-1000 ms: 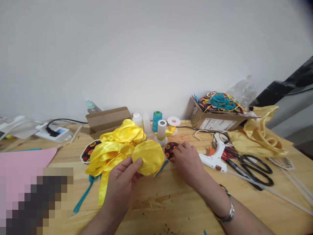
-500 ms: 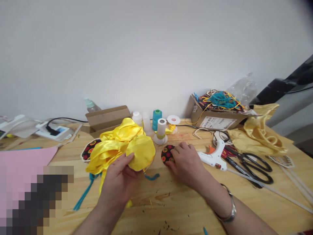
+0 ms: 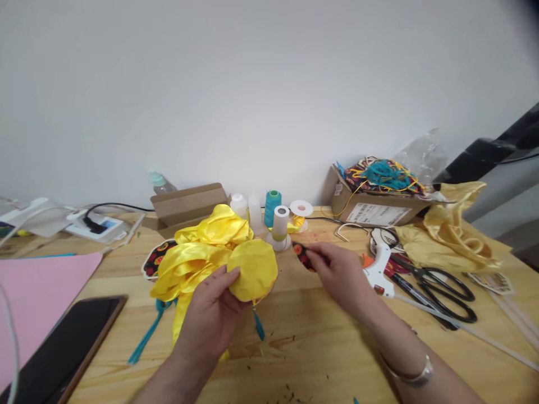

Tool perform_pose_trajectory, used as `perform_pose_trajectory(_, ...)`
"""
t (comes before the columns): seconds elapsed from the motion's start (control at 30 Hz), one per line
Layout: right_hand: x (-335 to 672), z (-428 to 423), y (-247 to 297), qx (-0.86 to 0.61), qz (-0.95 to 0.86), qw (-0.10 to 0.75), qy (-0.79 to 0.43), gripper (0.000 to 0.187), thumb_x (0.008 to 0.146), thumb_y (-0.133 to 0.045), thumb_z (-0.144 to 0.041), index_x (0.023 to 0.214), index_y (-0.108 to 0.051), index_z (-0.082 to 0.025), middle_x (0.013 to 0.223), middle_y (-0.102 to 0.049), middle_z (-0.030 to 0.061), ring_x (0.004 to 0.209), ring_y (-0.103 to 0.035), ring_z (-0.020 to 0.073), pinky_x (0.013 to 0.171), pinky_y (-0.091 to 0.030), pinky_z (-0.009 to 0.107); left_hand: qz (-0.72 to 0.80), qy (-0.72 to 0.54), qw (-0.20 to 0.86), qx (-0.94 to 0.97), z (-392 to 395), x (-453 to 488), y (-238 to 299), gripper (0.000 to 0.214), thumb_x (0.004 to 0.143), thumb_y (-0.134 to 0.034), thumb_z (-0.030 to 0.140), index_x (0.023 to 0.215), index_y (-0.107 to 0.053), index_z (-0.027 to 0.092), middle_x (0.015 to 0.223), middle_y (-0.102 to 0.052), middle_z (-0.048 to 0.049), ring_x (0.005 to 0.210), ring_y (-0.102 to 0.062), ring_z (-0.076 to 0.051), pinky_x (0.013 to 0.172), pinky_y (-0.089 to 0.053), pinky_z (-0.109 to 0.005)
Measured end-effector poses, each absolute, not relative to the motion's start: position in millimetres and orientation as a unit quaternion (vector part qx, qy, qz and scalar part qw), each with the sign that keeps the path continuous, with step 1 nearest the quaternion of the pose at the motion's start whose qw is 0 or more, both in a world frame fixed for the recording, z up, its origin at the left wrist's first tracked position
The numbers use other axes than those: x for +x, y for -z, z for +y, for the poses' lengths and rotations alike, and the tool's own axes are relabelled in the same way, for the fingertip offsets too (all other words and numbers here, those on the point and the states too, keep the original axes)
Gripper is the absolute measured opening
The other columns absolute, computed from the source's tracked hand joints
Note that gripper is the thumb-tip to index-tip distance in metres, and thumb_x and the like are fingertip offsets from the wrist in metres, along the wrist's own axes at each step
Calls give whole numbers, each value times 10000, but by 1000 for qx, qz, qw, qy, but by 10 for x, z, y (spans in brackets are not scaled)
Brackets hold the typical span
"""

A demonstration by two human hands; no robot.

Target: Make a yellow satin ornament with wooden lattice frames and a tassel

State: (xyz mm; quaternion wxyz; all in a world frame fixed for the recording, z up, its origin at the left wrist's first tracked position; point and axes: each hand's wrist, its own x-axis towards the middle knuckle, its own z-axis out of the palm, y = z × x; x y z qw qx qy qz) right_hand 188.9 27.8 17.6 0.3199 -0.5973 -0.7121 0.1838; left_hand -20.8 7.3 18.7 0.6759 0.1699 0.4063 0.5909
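Note:
Pinched in my left hand [image 3: 217, 300] is a round yellow satin disc [image 3: 253, 270], its flat face turned up, with a small teal tassel [image 3: 259, 326] hanging below. Behind that hand lies a heap of yellow satin ribbon [image 3: 193, 258], and long teal strands [image 3: 145, 339] stick out at its left. My right hand [image 3: 337, 275] grips a dark, flower-patterned fabric disc [image 3: 304, 257] by its edge, tilted above the table. Another patterned piece with a pale border [image 3: 158, 258] sits partly under the ribbon heap.
A white glue gun [image 3: 379, 272], a black marker [image 3: 415, 294] and black-handled scissors [image 3: 448, 292] lie right of my right hand. Thread spools [image 3: 273, 207] and a cardboard box [image 3: 370, 210] stand by the wall. A phone [image 3: 71, 342] lies on pink paper [image 3: 37, 286] at left.
My right hand has lifted the patterned disc off the table, tilted it and shifted slightly right. The yellow disc in my left hand has moved a little right, and its tassel now hangs down.

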Motion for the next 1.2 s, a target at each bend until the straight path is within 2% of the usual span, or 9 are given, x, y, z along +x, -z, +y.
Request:
perform_pose_trajectory(0.1,2066,409,-196,-665,-606,398,-180,356,885,-443,-345,1119,-606,-133,867,-699,96,694,-627,204,660,-487,340,415,-538,694,239,37,-186,-149,159,699,-701,216,834,-725,137,825,-752,-68,691,-691,-180,612,-566,-255)
perform_pose_trajectory(0.17,2106,444,-204,-696,-583,415,-63,481,861,-462,-331,1262,-494,-67,1103,-636,193,901,-621,273,779,-483,428,420,-513,700,266,6,-169,-135,185,704,-708,243,853,-727,135,825,-750,-76,701,-691,-187,632,-562,-272)
perform_pose_trajectory(0.23,2067,416,-203,-671,-615,413,35,448,867,-438,-273,1262,-491,-68,1239,-554,214,1094,-542,291,892,-439,452,427,-498,698,288,-28,-152,-122,198,714,-710,263,869,-731,141,822,-748,-77,710,-689,-190,647,-558,-283)
perform_pose_trajectory(0.3,1983,353,-185,-622,-669,404,45,338,902,-381,-240,1146,-581,-119,1143,-618,168,1057,-560,254,882,-451,406,431,-483,694,315,-60,-138,-109,211,733,-702,280,890,-732,143,817,-745,-75,708,-686,-190,649,-554,-286)
perform_pose_trajectory(0.5,1879,268,-155,-587,-693,415,-54,260,907,-400,-227,911,-652,-165,838,-679,82,785,-606,200,718,-462,317,430,-477,692,331,-81,-130,-105,217,760,-683,275,933,-728,151,850,-744,-66,754,-687,-182,701,-555,-275)
perform_pose_trajectory(0.77,1903,239,-288,-619,-630,388,-263,305,884,-408,-353,675,-561,-192,520,-471,-25,497,-419,120,493,-299,237,409,-558,679,246,23,-160,-151,209,694,-720,209,896,-734,155,889,-748,-66,785,-692,-193,673,-569,-255)
perform_pose_trajectory(1.0,1802,238,-181,-529,-502,453,-512,631,821,-285,-718,474,-379,-199,424,-245,-66,391,-235,74,408,-195,228,403,-549,693,237,20,-161,-150,205,714,-700,199,910,-729,145,909,-747,-78,792,-694,-214,658,-579,-281)
perform_pose_trajectory(1.1,1785,265,-115,-448,-509,481,-556,833,803,-78,-770,752,-628,-146,579,-461,5,525,-445,122,504,-373,257,401,-556,689,234,21,-157,-151,205,720,-690,187,916,-727,138,915,-747,-84,794,-694,-215,669,-582,-290)
perform_pose_trajectory(1.2,1801,297,-47,-433,-578,517,-459,752,859,-155,-705,1092,-621,-163,979,-573,94,807,-543,172,697,-462,317,399,-569,683,227,26,-159,-156,203,709,-693,176,905,-726,133,912,-747,-86,814,-693,-219,685,-584,-294)
